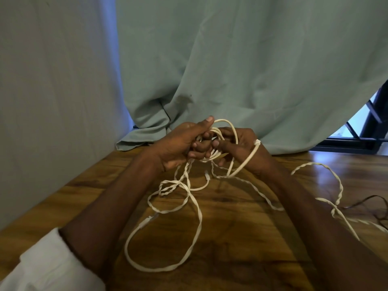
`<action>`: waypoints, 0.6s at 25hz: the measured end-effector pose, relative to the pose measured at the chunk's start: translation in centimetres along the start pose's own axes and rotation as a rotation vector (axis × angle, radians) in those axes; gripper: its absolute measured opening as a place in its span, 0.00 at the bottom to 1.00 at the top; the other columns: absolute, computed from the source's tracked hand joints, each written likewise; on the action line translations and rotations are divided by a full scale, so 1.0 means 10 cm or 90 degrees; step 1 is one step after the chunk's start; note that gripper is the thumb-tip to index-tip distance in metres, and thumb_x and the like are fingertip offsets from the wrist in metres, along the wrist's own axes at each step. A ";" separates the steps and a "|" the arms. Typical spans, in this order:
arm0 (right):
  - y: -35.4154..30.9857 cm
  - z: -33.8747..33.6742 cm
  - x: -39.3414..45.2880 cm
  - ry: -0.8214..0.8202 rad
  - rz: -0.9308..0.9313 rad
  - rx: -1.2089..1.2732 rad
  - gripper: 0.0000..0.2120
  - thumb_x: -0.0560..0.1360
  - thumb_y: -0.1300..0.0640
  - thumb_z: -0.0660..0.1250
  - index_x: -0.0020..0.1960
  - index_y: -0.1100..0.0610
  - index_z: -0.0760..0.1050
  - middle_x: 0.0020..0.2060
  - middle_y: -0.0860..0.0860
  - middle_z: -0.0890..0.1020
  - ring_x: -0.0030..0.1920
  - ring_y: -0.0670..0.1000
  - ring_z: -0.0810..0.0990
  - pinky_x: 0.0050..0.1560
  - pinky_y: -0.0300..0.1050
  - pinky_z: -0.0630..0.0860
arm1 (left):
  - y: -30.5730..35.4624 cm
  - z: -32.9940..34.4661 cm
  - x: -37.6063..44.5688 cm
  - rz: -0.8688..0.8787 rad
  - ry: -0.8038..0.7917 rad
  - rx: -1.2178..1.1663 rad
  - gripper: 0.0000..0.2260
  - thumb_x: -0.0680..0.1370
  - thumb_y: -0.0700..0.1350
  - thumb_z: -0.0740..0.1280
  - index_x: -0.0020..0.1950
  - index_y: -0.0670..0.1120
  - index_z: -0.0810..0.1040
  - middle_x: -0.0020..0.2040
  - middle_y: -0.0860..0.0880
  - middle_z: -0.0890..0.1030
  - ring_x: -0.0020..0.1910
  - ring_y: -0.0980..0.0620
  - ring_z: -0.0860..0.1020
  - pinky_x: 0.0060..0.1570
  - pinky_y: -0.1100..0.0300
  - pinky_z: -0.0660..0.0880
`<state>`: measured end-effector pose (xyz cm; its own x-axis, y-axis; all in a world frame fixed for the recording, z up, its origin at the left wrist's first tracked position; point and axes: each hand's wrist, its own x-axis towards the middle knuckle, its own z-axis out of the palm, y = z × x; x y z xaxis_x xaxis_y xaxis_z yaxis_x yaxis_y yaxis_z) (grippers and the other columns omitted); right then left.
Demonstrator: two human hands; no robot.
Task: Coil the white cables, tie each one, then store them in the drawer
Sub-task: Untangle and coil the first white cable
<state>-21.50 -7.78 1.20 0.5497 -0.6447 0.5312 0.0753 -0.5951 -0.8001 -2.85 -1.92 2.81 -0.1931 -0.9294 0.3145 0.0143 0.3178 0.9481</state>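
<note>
A pale green curtain (241, 59) fills the whole background, its hem bunched on the far edge of a wooden table (231, 238). At the far right, under the lifted curtain corner, a dark window frame (361, 131) shows.

On the table lie the white cables (189, 198) (how many there are cannot be told, since they cross and twist over one another). One long loop lies near the front edge of the table between the two forearms; a twisted stretch runs off to the right and knots with itself just beside a thin dark cord (365, 201) at the right edge. A small white plug (147, 221) sits partway along the left side of the front loop.

A white sleeve (42, 261) covers the left upper arm at the bottom left corner.

Both hands are raised just above the far part of the table, touching each other around a small coil (218, 141) of cable. The left hand (180, 141) grips the coil with curled fingers, thumb stretched up along its top. The right hand (241, 145) holds the other side, its fingers curled through the loops, and one strand runs over the back of it near the wrist. From the coil, loose strands hang down to the table.
</note>
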 end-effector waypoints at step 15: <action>0.04 0.15 -0.03 0.042 -0.080 -0.043 0.07 0.80 0.61 0.70 0.54 0.54 0.86 0.47 0.51 0.88 0.46 0.50 0.85 0.45 0.48 0.79 | -0.07 -0.29 0.08 -0.070 0.324 -0.202 0.20 0.86 0.53 0.62 0.34 0.49 0.69 0.24 0.50 0.66 0.22 0.52 0.66 0.26 0.61 0.70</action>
<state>-20.44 -7.08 0.31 0.4830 -0.5926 0.6446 0.0818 -0.7025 -0.7070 -0.21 -3.40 2.55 0.2820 -0.9514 0.1241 0.3270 0.2169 0.9198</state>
